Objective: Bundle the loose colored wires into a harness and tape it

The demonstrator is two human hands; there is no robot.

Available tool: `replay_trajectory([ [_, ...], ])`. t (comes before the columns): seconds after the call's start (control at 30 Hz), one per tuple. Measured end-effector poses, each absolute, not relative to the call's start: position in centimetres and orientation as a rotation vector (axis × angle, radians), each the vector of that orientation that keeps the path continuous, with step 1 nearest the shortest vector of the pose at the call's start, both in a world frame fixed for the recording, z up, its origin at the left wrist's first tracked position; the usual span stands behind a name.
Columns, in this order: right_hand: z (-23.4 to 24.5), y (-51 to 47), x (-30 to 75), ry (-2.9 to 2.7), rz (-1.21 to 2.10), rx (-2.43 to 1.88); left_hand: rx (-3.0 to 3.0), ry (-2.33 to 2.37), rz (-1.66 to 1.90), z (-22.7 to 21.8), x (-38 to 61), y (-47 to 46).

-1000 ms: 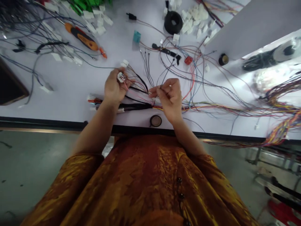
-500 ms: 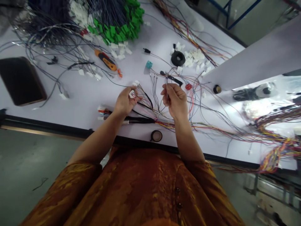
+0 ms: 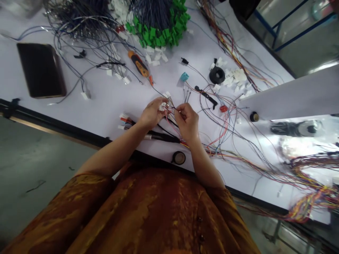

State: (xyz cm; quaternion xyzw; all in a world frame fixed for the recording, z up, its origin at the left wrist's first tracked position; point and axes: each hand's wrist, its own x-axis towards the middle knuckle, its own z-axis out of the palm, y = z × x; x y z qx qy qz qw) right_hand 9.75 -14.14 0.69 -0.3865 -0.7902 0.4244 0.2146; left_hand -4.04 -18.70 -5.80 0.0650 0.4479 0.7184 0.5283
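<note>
My left hand [image 3: 152, 113] is closed on a white connector [image 3: 163, 106] that has thin wires in it. Right beside it, my right hand [image 3: 187, 120] pinches a thin dark wire [image 3: 173, 108] close to the connector; the wire's tip is too small to make out. Another white connector [image 3: 167, 95] shows just beyond the left fingertips. Below the hands runs a black-taped wire bundle [image 3: 164, 136], with white and orange connectors [image 3: 124, 118] at its left end. A teal connector [image 3: 184, 76] and a red connector [image 3: 224, 108] lie farther off on wires.
An orange-black cutter [image 3: 138, 64] lies beyond the left hand. Tape rolls [image 3: 179, 157] [image 3: 217, 74] sit near the table edge and at the back. Green connectors [image 3: 159, 35] are heaped at the back, a dark phone-like slab [image 3: 41, 70] at left. A pale post [image 3: 293, 93] stands at right.
My right hand has come left and down to the connector in my left hand, bringing the wire with it. The left hand keeps its hold. The whole view has shifted and turned slightly.
</note>
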Motion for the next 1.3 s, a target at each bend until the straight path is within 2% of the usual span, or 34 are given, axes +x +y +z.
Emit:
replay_trajectory([
  [0.27,-0.8,-14.6,9.2,-2.062,1.294,-1.121,0.179,1.025,1.685,-4.9,-4.1,-18.9],
  [0.43,-0.3,-14.1,9.3,-2.018,1.219,-1.125,0.254,0.976,1.717,-4.5,-4.0,-19.2],
  [0.67,-0.5,-14.2,9.3,-1.966,1.365,-1.177,0.305,1.005,1.755,-4.2,-3.9,-19.3],
  [1.3,-1.5,-14.6,9.4,-1.858,1.272,-0.980,0.350,0.989,1.748,-4.9,-4.0,-19.4],
])
